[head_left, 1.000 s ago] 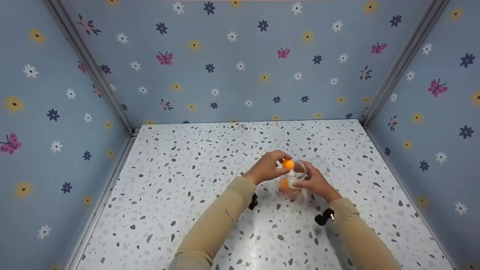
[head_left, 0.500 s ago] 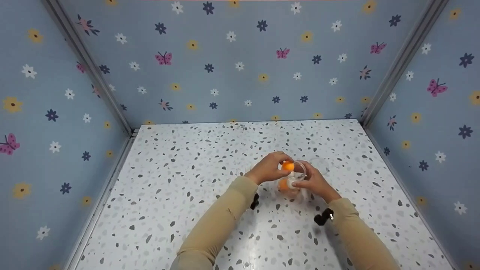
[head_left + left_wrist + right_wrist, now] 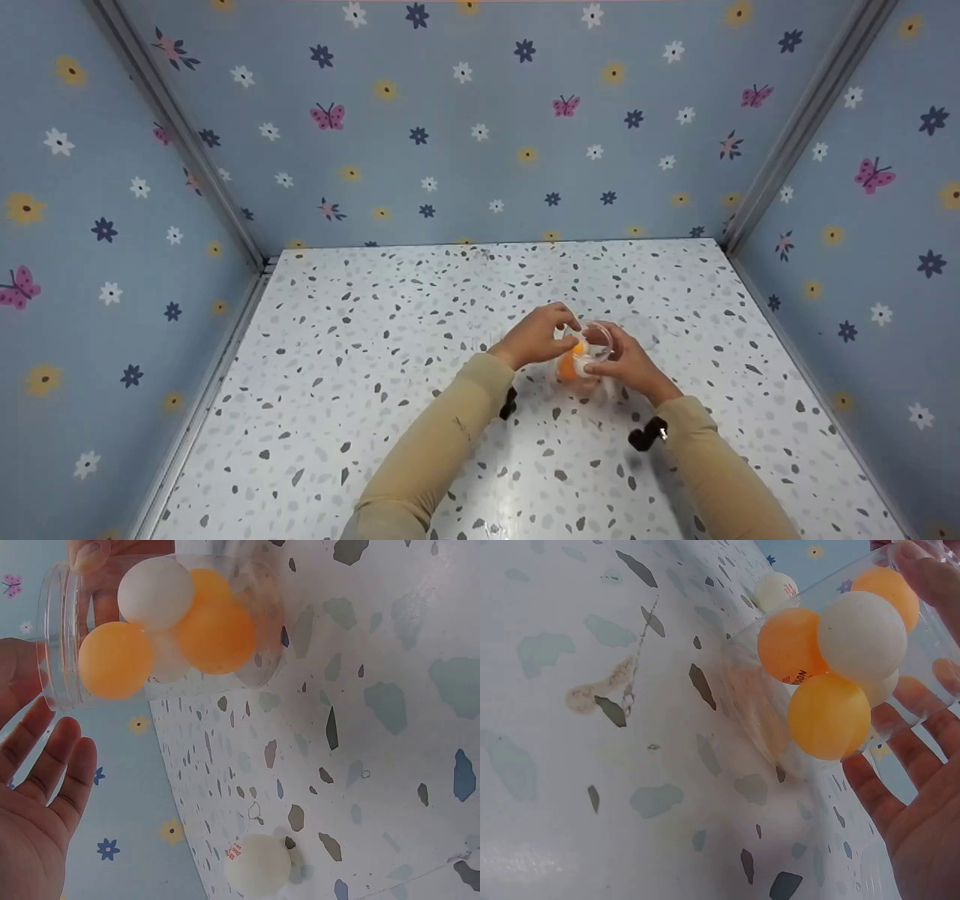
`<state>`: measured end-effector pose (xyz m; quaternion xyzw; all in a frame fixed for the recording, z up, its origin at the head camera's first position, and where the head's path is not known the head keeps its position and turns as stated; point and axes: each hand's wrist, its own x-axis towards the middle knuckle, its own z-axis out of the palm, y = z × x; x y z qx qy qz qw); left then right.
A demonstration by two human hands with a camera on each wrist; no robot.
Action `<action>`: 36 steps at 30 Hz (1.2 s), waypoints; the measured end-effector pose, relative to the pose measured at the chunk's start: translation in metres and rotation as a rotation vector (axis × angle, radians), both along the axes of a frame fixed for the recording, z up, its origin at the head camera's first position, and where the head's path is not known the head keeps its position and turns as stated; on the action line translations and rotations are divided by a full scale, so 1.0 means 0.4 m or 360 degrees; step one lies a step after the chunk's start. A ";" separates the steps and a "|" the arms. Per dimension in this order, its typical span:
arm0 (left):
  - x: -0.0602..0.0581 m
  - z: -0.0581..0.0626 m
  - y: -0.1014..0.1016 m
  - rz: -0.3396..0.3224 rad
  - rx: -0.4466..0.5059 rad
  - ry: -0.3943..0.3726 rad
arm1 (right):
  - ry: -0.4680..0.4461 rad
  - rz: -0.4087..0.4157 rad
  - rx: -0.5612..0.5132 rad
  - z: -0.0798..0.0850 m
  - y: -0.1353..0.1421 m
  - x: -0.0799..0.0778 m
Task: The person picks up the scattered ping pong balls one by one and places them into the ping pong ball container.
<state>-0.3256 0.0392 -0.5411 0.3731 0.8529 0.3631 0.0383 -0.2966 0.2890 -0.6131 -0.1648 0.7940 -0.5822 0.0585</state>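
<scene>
A clear plastic jar (image 3: 63,690) holds several table tennis balls, orange and white. My right hand (image 3: 636,367) grips the jar from the right, thumb over its near side and fingers round the wall. Just inside the mouth lies an orange ball (image 3: 115,660), with a white ball (image 3: 155,594) beside it. More orange balls (image 3: 829,717) sit deeper in. At the rim is my left hand (image 3: 534,337), its fingers loosely extended and holding nothing. In the left wrist view these fingers (image 3: 75,765) are beside the jar's mouth.
One loose white ball (image 3: 257,865) with red print rests on the speckled white tabletop (image 3: 375,315), apart from the jar. Blue flower-patterned panels (image 3: 480,127) enclose the table at the back and both sides.
The orange ball that my left hand pinched over the mouth has gone down into the jar, and the left fingers have let go. My right hand and the jar stay in place.
</scene>
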 end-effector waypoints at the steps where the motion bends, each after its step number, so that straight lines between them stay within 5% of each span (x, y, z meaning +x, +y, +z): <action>1: 0.001 0.000 -0.001 0.0001 0.0004 -0.0006 | 0.0001 -0.0001 0.0005 0.000 0.000 0.000; 19: 0.016 -0.013 -0.046 0.0063 0.0129 -0.0085 | -0.0003 -0.0024 0.0053 0.004 0.001 0.009; 36: -0.007 -0.041 -0.134 0.0201 0.0132 -0.0088 | -0.0037 -0.0036 0.0067 0.005 -0.003 0.002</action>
